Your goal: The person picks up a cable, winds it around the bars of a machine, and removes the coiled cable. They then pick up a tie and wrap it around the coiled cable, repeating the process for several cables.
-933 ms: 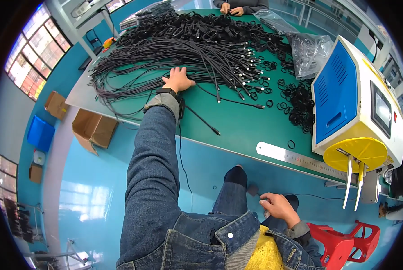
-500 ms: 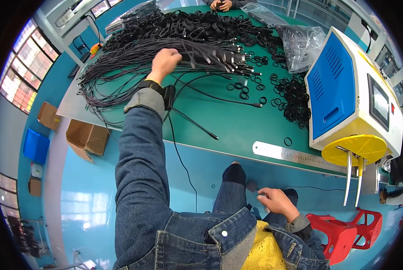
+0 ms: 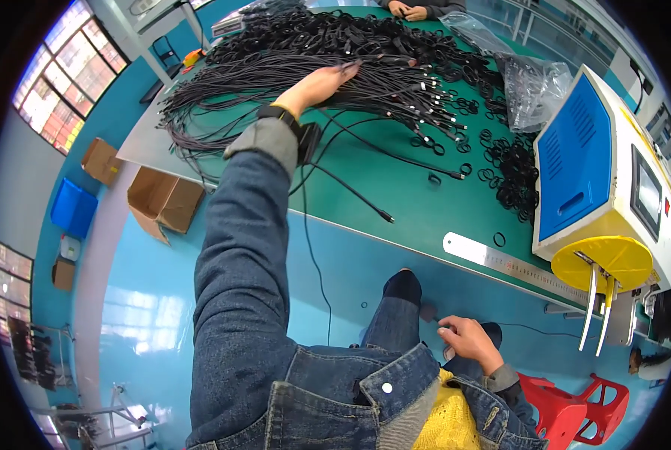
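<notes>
My left hand [image 3: 319, 88] reaches over a wide bundle of black cables [image 3: 238, 88] on the green table. Its fingertips are smeared against the dark cables, so whether they grip one is unclear. The bundle's pale connector ends fan out to the right of that hand. Two separate black cables run from beside my left wrist; one cable end [image 3: 384, 216] lies near the table's front edge. Below the table edge, in front of my body, my right hand [image 3: 470, 343] hovers with thumb and forefinger apart and nothing visible in it.
Black ring-shaped pieces [image 3: 514, 180] lie heaped beside a blue-and-white machine [image 3: 583, 165] with a yellow disc. A steel ruler [image 3: 485, 259] lies along the front edge. Coiled cables [image 3: 313, 34] fill the back, near another person's hands [image 3: 408, 10]. Red stools [image 3: 549, 409] stand lower right.
My left hand has moved right along the cables, its fingers stretching farther forward. A blurred black piece now shows on the table beneath the cable ends. The whole view has shifted; my right hand keeps its pose.
</notes>
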The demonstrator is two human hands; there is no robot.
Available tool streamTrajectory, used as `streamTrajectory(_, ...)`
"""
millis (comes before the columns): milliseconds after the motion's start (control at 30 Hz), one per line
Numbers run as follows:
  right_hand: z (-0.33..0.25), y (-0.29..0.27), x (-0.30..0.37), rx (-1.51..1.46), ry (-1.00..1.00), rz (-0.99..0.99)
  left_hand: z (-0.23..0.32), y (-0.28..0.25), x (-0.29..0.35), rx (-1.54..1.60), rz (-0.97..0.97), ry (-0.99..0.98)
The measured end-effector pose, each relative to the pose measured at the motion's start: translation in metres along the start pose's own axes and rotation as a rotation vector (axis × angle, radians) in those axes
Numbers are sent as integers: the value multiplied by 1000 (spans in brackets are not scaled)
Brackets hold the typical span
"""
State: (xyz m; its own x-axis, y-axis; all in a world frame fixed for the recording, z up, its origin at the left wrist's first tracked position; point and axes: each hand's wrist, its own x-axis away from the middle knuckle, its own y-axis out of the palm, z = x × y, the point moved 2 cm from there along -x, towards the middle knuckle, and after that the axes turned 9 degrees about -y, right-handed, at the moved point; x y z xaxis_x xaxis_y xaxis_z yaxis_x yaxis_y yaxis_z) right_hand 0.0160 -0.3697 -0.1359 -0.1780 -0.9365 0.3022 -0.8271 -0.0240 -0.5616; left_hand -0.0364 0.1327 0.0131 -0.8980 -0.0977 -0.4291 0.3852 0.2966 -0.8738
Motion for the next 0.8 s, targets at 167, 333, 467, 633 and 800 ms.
streamTrajectory(167, -2, 5, -1, -10, -27, 13, 25, -19, -33, 871, -337, -501)
streamTrajectory(333, -1, 4, 5, -37, 12, 29, 62, -24, -16, 605, -451, -341)
streamTrajectory(467, 0, 3, 9, -42, 19, 32, 100, -63, -18, 749, -620, -316)
streamTrajectory(633, -5, -4, 15, -95, -115, 261, 124, -117, 6, 1027, -206, -232)
streamTrajectory(800, -59, -50, 51, 84, -488, 1045, 240, -136, 34, 987, -282, -18)
